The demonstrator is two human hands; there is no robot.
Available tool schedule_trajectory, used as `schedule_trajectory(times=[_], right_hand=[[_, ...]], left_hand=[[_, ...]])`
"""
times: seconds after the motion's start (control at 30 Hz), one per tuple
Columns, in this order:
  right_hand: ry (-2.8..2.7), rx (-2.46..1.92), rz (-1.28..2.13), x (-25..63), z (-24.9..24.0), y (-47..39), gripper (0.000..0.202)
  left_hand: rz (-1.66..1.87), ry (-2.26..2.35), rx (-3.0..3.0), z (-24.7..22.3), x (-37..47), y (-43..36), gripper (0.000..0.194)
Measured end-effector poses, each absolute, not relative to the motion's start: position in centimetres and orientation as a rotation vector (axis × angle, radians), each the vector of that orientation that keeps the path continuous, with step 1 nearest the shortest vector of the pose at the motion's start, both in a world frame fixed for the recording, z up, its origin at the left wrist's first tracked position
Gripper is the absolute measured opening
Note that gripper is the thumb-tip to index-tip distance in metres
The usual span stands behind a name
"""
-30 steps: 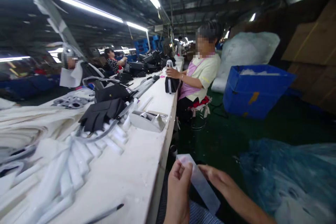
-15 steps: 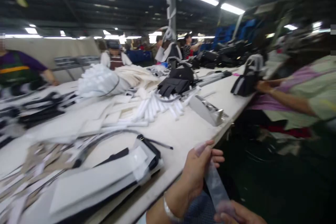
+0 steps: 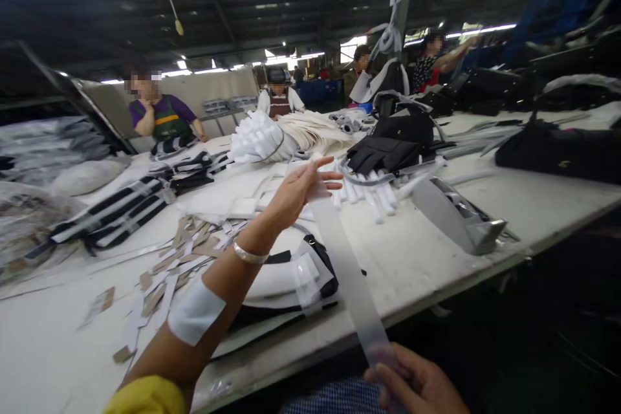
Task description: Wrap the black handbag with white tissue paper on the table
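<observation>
A worker's left hand (image 3: 303,191) reaches out over a long white bench (image 3: 422,259), fingers spread loosely while thumb and fingertips pinch the top end of a translucent strip (image 3: 347,272). The strip runs taut and slanting down to the right hand (image 3: 412,381) at the lower edge of the view, which grips its bottom end. Under the strip, near the bench's front edge, lies a black-and-white strap piece (image 3: 291,281). Beyond it sit white rolled tubes (image 3: 373,197), a black bag (image 3: 388,149) and a tape dispenser (image 3: 458,213). Cardboard scraps (image 3: 189,249) litter the bench beside the left forearm. A co-worker in a green apron (image 3: 162,118) sits across the bench.
</observation>
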State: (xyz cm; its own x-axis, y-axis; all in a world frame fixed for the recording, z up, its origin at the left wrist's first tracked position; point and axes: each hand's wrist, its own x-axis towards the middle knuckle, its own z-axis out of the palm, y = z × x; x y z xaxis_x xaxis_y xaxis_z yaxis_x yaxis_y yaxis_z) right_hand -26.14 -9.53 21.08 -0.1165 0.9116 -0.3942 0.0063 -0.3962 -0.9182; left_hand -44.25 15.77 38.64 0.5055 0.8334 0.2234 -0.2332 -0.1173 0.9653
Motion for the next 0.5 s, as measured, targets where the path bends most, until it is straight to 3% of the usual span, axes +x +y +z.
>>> schedule_trajectory(times=[0.2,0.5], right_hand=[[-1.038,-1.402,1.405,-28.3,20.1,-6.5,0.096],[-0.897,-1.676,0.972,-27.7,20.6,-5.1,0.090]], left_hand=[[0.851,0.806,1.521,39.9,-43.2,23.6,0.046],[0.493,1.106,1.825,34.6,-40.7,29.7,0.037]])
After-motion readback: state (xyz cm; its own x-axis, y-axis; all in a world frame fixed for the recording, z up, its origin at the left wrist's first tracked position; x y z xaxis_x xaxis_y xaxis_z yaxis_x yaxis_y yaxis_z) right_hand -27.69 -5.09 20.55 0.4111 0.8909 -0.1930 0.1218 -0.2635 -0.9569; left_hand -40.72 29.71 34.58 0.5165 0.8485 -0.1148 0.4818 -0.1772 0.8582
